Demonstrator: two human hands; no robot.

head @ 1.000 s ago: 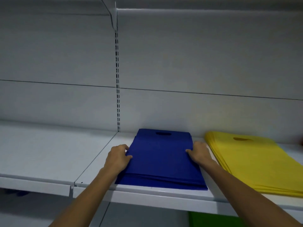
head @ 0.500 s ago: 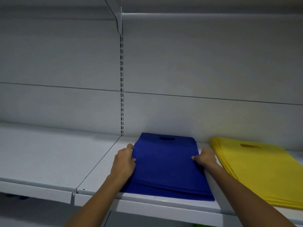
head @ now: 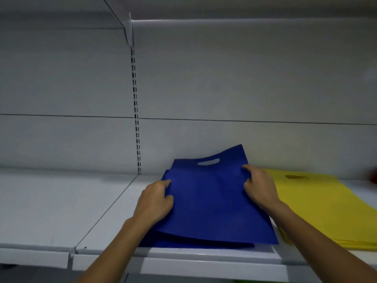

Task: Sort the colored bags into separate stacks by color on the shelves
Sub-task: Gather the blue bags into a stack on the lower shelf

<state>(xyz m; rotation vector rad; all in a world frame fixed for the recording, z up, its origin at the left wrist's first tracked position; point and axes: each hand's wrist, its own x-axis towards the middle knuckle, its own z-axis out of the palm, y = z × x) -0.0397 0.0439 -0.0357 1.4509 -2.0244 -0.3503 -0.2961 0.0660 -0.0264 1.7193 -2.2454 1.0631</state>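
Note:
A blue bag (head: pixel 212 199) with a cut-out handle is lifted off the top of a blue stack (head: pixel 183 243) on the white shelf (head: pixel 114 209). My left hand (head: pixel 156 201) grips the bag's left edge. My right hand (head: pixel 260 186) pinches its right edge, and the far right corner is raised highest. A stack of yellow bags (head: pixel 318 207) lies flat just to the right of the blue ones, partly behind my right forearm.
The shelf's left section (head: pixel 51 203) holds nothing. A slotted upright (head: pixel 135 111) runs up the back panel. An upper shelf's underside (head: pixel 224 9) hangs overhead. Something red (head: pixel 375 176) shows at the right edge.
Both hands were holding the sides of the flat blue stack. They have now taken hold of the top blue bag and lifted it, tilting its far edge up.

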